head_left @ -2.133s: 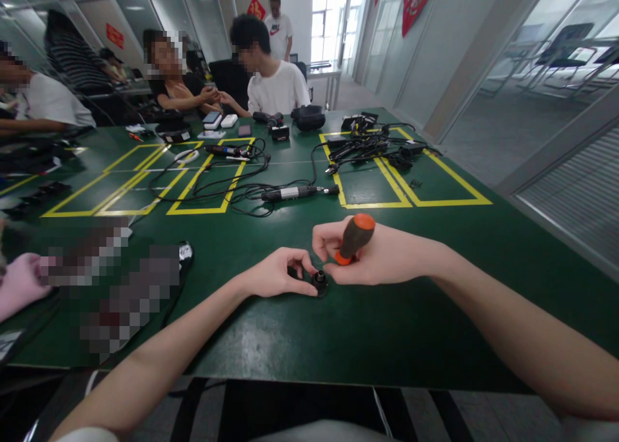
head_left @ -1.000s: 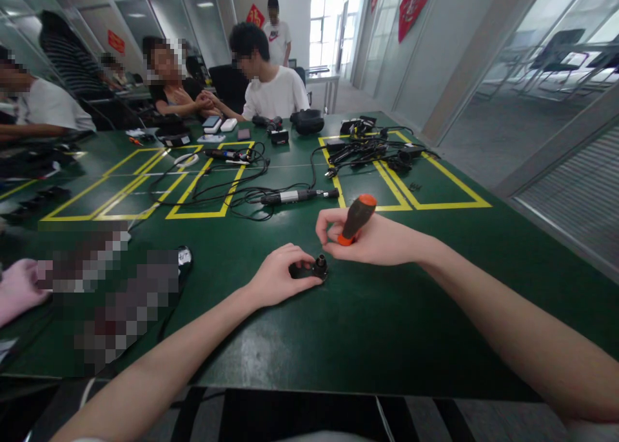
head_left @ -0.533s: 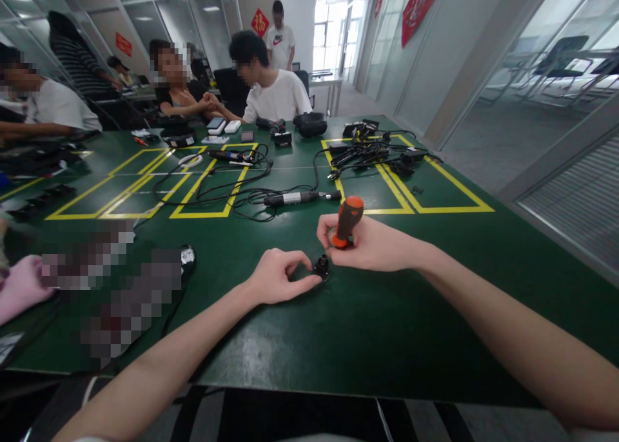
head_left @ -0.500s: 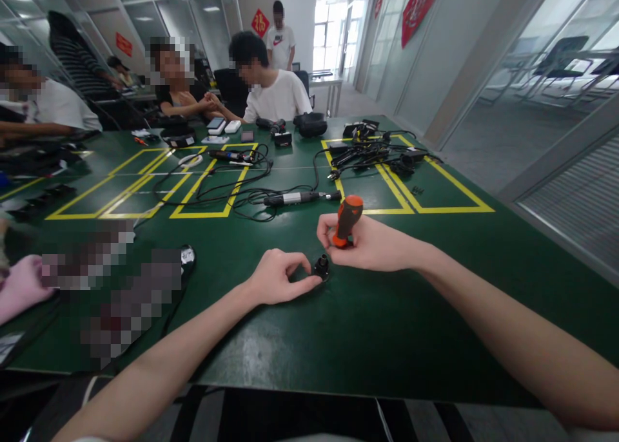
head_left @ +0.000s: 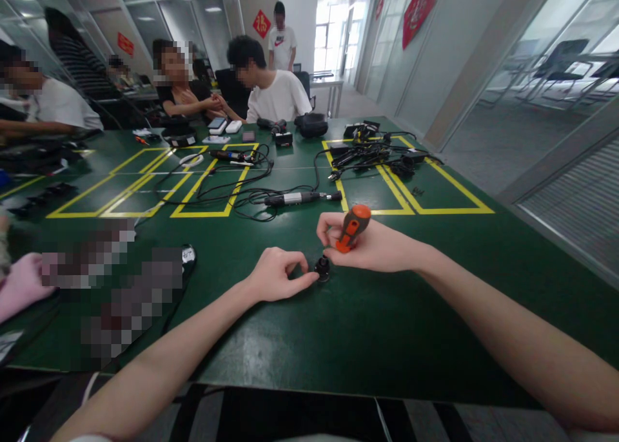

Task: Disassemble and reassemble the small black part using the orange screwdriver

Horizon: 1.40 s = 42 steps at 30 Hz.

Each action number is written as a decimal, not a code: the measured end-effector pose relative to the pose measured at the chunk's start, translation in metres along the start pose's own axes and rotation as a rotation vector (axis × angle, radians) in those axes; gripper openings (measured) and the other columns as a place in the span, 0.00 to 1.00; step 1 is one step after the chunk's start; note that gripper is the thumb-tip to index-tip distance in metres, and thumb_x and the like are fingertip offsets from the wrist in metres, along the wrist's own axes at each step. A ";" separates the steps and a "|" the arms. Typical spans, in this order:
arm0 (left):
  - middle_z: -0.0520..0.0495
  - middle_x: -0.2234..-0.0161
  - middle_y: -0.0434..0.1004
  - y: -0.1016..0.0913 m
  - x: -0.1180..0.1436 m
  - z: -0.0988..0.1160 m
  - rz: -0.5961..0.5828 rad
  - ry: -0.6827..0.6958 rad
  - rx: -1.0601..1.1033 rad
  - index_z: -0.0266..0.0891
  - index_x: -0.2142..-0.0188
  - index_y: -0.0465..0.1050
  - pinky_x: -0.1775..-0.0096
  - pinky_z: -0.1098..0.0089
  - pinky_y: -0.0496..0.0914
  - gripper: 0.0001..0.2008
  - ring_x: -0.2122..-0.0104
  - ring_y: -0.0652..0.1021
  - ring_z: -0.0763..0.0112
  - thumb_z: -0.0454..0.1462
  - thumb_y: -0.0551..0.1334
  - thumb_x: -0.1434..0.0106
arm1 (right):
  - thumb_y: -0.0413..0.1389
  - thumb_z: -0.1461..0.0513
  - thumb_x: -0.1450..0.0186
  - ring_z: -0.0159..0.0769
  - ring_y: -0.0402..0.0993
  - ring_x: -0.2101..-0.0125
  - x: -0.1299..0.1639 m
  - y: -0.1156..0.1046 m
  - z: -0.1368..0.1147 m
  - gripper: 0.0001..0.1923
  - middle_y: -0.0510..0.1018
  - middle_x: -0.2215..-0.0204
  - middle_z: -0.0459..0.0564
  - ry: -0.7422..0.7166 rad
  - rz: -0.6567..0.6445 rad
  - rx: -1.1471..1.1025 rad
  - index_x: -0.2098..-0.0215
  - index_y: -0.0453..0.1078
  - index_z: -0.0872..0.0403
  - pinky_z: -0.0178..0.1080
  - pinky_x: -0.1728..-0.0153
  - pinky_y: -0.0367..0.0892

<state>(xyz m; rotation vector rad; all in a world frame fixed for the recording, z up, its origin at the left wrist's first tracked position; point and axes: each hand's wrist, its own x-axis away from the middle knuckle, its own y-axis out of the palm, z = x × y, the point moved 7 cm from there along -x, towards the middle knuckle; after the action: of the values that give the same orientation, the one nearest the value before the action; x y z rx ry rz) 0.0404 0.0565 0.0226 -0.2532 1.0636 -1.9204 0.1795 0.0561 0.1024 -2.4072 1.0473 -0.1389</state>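
Here, our right hand (head_left: 371, 243) has its fingers wrapped around the handle of a screwdriver (head_left: 354, 228), orange and grey-brown, which leans with its rounded orange end up and to the right. We cannot see its shaft. Just beside that hand, between our two hands, a small black part (head_left: 322, 269) stands upright on the green tabletop (head_left: 387, 339), with a narrow neck at its top. Our left hand (head_left: 278, 276) lies next to it, thumb and forefinger curved into a loose arch, the thumb tip at the part's side; we cannot tell whether those fingers grip it or only rest against it. Beyond our hands, we see a powered driver (head_left: 296, 199) lying flat, with a grey band around its body. Farther off to the right, a heap of black cables (head_left: 363, 152) sprawls over yellow tape lines (head_left: 454, 211), and near the far edge sits a rounded dark case (head_left: 312, 125).
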 end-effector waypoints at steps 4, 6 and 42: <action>0.61 0.86 0.54 -0.001 0.000 0.000 0.002 -0.002 0.004 0.37 0.74 0.75 0.74 0.74 0.54 0.16 0.84 0.59 0.80 0.46 0.65 0.36 | 0.59 0.67 0.43 0.29 0.59 0.74 -0.001 -0.002 -0.004 0.10 0.64 0.73 0.39 0.007 0.007 0.023 0.66 0.63 0.52 0.35 0.72 0.57; 0.61 0.86 0.54 0.000 0.000 -0.001 0.002 -0.001 0.007 0.37 0.74 0.75 0.74 0.74 0.54 0.16 0.84 0.58 0.80 0.46 0.65 0.37 | 0.58 0.67 0.43 0.29 0.60 0.73 -0.001 -0.002 -0.006 0.09 0.65 0.72 0.40 0.005 -0.003 0.039 0.67 0.63 0.52 0.35 0.71 0.58; 0.61 0.86 0.54 0.000 0.002 0.002 -0.019 0.033 0.034 0.37 0.73 0.76 0.74 0.74 0.54 0.15 0.84 0.59 0.80 0.46 0.64 0.36 | 0.73 0.61 0.48 0.38 0.82 0.68 -0.001 -0.020 0.006 0.17 0.84 0.71 0.46 0.138 -0.040 -0.125 0.63 0.74 0.55 0.40 0.62 0.75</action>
<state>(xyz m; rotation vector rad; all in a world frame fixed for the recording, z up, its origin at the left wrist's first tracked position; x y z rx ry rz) 0.0407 0.0542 0.0232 -0.2146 1.0525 -1.9641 0.1936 0.0705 0.1073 -2.5629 1.0985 -0.2643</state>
